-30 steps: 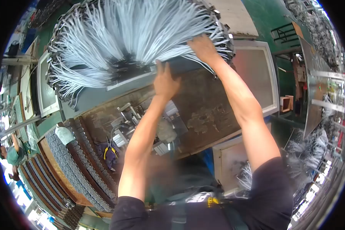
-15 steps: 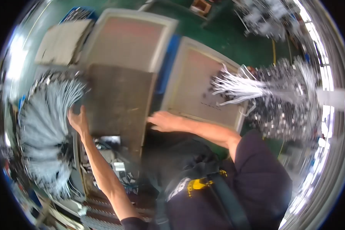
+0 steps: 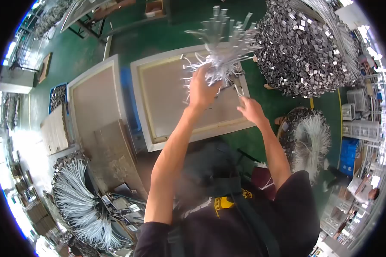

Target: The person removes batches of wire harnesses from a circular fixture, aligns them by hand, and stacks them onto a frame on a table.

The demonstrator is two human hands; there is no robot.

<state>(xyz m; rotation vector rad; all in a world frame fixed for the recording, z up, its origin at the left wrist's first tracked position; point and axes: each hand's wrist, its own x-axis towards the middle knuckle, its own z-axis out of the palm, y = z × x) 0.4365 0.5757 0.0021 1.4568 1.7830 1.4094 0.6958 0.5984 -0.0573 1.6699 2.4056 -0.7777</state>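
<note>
My left hand (image 3: 202, 89) is closed around the lower part of a bundle of white cables (image 3: 222, 64), whose ends fan out and blur above a framed panel (image 3: 167, 103). To its right, my right hand (image 3: 251, 110) is over the panel's right edge, its fingertips close together near one white cable end (image 3: 239, 91). Whether those fingertips hold it is too small to tell.
A large heap of cables with metal-coloured ends (image 3: 302, 51) lies at the upper right. A round cable pile (image 3: 311, 139) stands below it. Another fanned pile (image 3: 79, 201) is at the lower left, beside a brown board (image 3: 113, 156). A person (image 3: 360, 188) is at the far right.
The view has turned right, away from the large fanned pile. My left hand has left that pile and now grips the white bundle. My right hand has moved to the panel's right edge.
</note>
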